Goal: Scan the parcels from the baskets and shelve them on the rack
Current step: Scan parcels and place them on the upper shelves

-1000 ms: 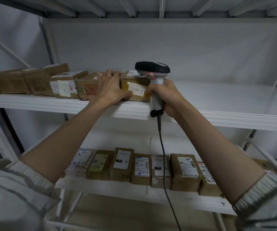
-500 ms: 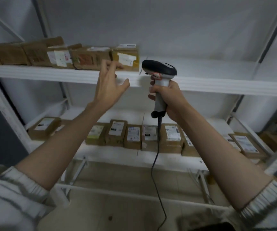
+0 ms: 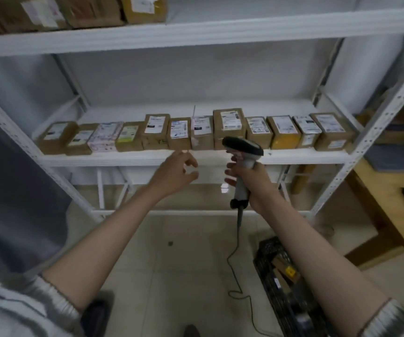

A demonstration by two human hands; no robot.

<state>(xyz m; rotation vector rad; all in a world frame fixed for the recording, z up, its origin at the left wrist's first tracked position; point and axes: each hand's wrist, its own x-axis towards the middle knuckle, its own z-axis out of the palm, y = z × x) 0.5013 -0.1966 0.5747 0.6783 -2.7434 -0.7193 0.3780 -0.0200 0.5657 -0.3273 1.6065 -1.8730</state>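
Observation:
My right hand (image 3: 252, 181) grips the white handle of a barcode scanner (image 3: 242, 152) with a black head, held in front of the middle shelf. Its cable (image 3: 238, 242) hangs to the floor. My left hand (image 3: 176, 170) is empty, fingers loosely spread, in the air just below the middle shelf's edge. A row of several brown labelled parcels (image 3: 230, 128) stands along the middle shelf (image 3: 128, 159) of the white rack. More parcels (image 3: 145, 8) sit on the upper shelf (image 3: 196, 30). A black basket (image 3: 281, 276) with parcels inside stands on the floor at lower right.
The rack's white perforated uprights (image 3: 366, 147) frame both sides. A wooden bench or crate (image 3: 390, 190) stands to the right of the rack. Pale tiled floor (image 3: 172, 263) lies below. A dark object (image 3: 191, 330) shows at the bottom edge.
My left hand has let go of the parcel on the upper shelf and dropped away from it. The view has tilted down, and both hands now hang in front of the middle shelf.

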